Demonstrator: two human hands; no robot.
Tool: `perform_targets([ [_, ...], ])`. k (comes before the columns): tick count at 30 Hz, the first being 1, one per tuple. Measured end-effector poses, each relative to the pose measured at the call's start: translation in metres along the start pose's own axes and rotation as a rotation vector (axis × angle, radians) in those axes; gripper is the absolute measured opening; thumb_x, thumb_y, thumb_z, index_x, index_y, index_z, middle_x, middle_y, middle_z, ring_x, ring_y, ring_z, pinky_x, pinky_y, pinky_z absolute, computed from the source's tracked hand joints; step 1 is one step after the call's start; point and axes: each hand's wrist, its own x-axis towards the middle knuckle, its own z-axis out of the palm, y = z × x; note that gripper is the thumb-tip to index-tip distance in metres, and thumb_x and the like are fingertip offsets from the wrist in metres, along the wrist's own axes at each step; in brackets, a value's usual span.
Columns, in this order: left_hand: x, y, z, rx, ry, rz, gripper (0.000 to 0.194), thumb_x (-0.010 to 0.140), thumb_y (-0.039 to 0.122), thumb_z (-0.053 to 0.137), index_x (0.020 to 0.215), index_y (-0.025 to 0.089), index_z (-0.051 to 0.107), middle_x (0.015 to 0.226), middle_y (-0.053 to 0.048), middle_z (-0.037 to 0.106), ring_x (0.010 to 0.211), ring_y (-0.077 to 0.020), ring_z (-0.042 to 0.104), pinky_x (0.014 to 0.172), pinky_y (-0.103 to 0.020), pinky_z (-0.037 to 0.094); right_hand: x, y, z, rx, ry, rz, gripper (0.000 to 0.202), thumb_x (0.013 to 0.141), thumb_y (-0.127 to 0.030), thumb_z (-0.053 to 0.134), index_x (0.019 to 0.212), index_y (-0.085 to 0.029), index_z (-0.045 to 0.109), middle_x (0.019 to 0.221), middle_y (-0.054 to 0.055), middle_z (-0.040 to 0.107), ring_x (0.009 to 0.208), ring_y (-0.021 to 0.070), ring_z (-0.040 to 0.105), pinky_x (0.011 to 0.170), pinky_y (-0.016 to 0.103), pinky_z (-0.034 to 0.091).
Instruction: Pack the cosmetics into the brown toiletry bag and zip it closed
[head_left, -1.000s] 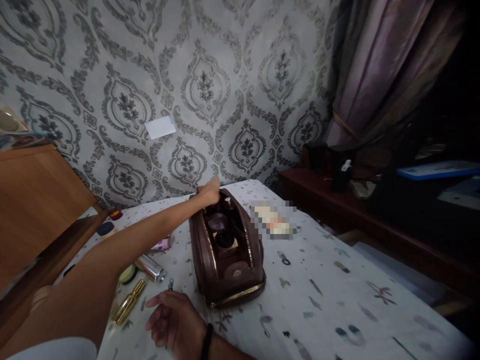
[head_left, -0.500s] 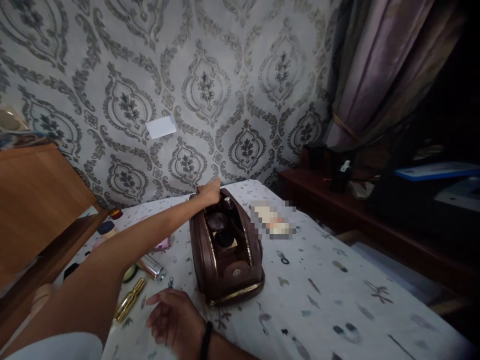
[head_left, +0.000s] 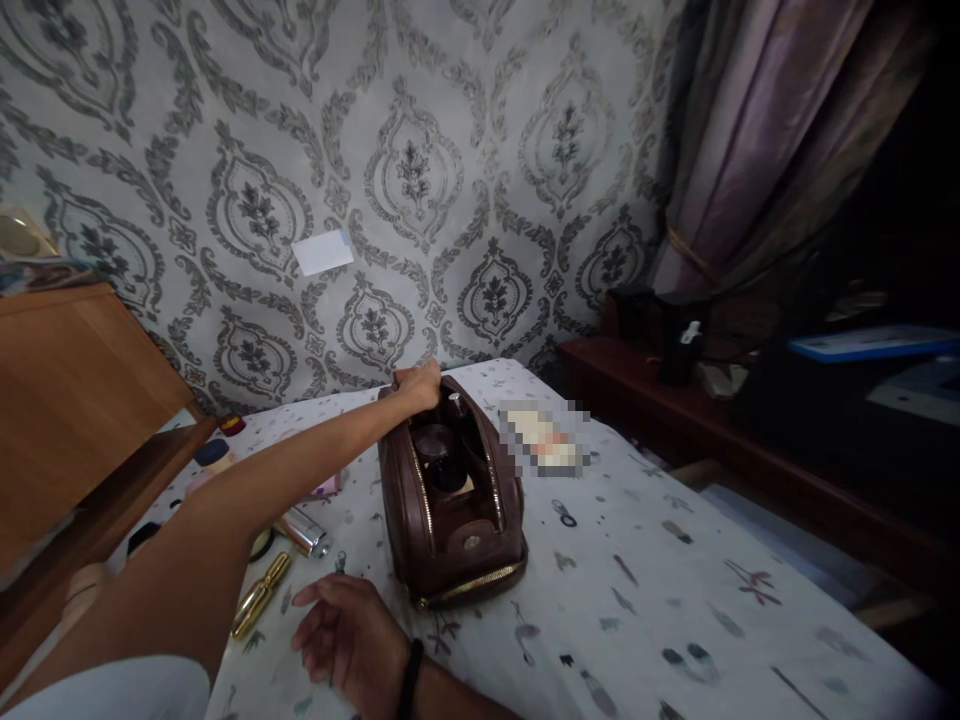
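A brown leather cosmetic bag (head_left: 401, 545) lies unzipped on the bed-like surface, its gold zips showing. Inside it are a round dark jar (head_left: 435, 441), a bottle with a black cap (head_left: 451, 474) and a silver-topped item (head_left: 456, 403). My left hand (head_left: 421, 384) reaches across to the bag's far end, closed on its rim, with the fingertips partly hidden. Near the front left of the bag, my right hand (head_left: 352, 640) rests palm inward, fingers loosely bent and apart, holding nothing. A gold bottle (head_left: 260, 597) lies left of it.
Left of the bag are a silver tube (head_left: 304, 533), a dark-capped bottle (head_left: 214, 456) and a small red jar (head_left: 232, 425), some partly behind my left arm. A blurred-out item (head_left: 544, 438) is to the right. A wooden cabinet (head_left: 82, 370) borders the left, a patterned wall the back.
On my left hand, a finger that pointed up has folded down towards the bag's far rim. My right hand and the bag have hardly moved.
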Motion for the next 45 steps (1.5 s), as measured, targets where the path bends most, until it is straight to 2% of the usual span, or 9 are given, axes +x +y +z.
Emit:
perform_targets([
  [4,-0.004,0.002,-0.003,0.033,0.013,-0.037,0.049,0.088,0.023,0.065,0.133,0.012,0.049,0.121,-0.015,0.063,0.111,-0.0263,0.062,0.090,-0.041,0.053,0.000,0.001,-0.001,0.002,-0.011,-0.001,0.048,0.058,-0.052,0.075,0.083,-0.012,0.065,0.058,0.003,0.067,0.041,0.0088,0.054,0.041,0.021,0.026],
  [10,-0.006,0.003,-0.005,0.063,0.013,-0.032,0.037,0.093,0.035,0.060,0.125,0.017,0.056,0.124,-0.010,0.060,0.106,-0.0228,0.062,0.089,-0.044,0.054,0.000,0.000,0.000,-0.021,0.008,0.019,0.048,0.054,-0.052,0.076,0.080,-0.013,0.065,0.056,0.003,0.065,0.040,0.0092,0.051,0.040,0.022,0.025],
  [15,-0.008,0.003,-0.007,0.075,0.008,-0.029,0.037,0.093,0.034,0.060,0.125,0.017,0.056,0.124,-0.010,0.060,0.107,-0.0230,0.062,0.089,-0.045,0.054,0.000,0.000,-0.002,-0.023,-0.007,0.011,0.046,0.060,-0.050,0.074,0.083,-0.012,0.064,0.059,0.004,0.066,0.042,0.0098,0.053,0.043,0.021,0.026],
  [21,-0.015,0.005,-0.010,0.076,0.005,-0.023,0.047,0.086,0.012,0.059,0.131,0.011,0.046,0.126,-0.018,0.064,0.119,-0.0267,0.060,0.092,-0.034,0.051,-0.001,-0.001,-0.001,-0.016,-0.008,0.012,0.050,0.059,-0.050,0.076,0.086,-0.010,0.064,0.060,0.004,0.066,0.042,0.0093,0.053,0.043,0.022,0.028],
  [23,-0.016,0.005,-0.010,0.079,0.009,-0.030,0.046,0.085,0.010,0.056,0.131,0.011,0.045,0.128,-0.019,0.063,0.120,-0.0273,0.061,0.092,-0.033,0.051,-0.001,-0.001,-0.001,-0.013,-0.007,0.003,0.051,0.057,-0.050,0.076,0.085,-0.009,0.065,0.060,0.005,0.066,0.042,0.0095,0.053,0.043,0.022,0.028],
  [28,-0.018,0.007,-0.010,0.085,0.021,-0.043,0.043,0.087,0.012,0.052,0.130,0.012,0.045,0.127,-0.020,0.064,0.119,-0.0279,0.062,0.092,-0.034,0.050,-0.002,-0.001,0.001,-0.023,-0.003,-0.005,0.050,0.056,-0.053,0.076,0.082,-0.012,0.065,0.058,0.003,0.066,0.042,0.0092,0.053,0.042,0.021,0.026],
  [37,-0.014,0.005,-0.013,0.088,-0.015,-0.031,0.045,0.087,0.018,0.060,0.130,0.012,0.048,0.126,-0.018,0.064,0.119,-0.0272,0.061,0.092,-0.033,0.050,-0.004,-0.002,0.002,-0.002,0.007,-0.010,0.051,0.054,-0.051,0.077,0.082,-0.010,0.065,0.057,0.004,0.066,0.041,0.0092,0.052,0.041,0.022,0.028],
  [42,-0.012,0.003,-0.011,0.085,-0.013,-0.020,0.040,0.093,0.032,0.059,0.129,0.015,0.053,0.127,-0.012,0.061,0.113,-0.0246,0.061,0.093,-0.044,0.052,0.000,0.001,-0.002,-0.020,-0.019,-0.012,0.044,0.064,-0.049,0.074,0.084,-0.011,0.065,0.060,0.004,0.066,0.042,0.0094,0.053,0.044,0.021,0.027],
  [45,-0.009,0.003,-0.009,0.086,-0.012,-0.024,0.038,0.093,0.034,0.060,0.126,0.016,0.055,0.125,-0.010,0.060,0.109,-0.0237,0.061,0.091,-0.045,0.053,0.001,0.002,-0.003,-0.017,-0.014,-0.006,0.044,0.064,-0.049,0.074,0.084,-0.010,0.065,0.060,0.004,0.066,0.042,0.0098,0.053,0.044,0.021,0.027],
])
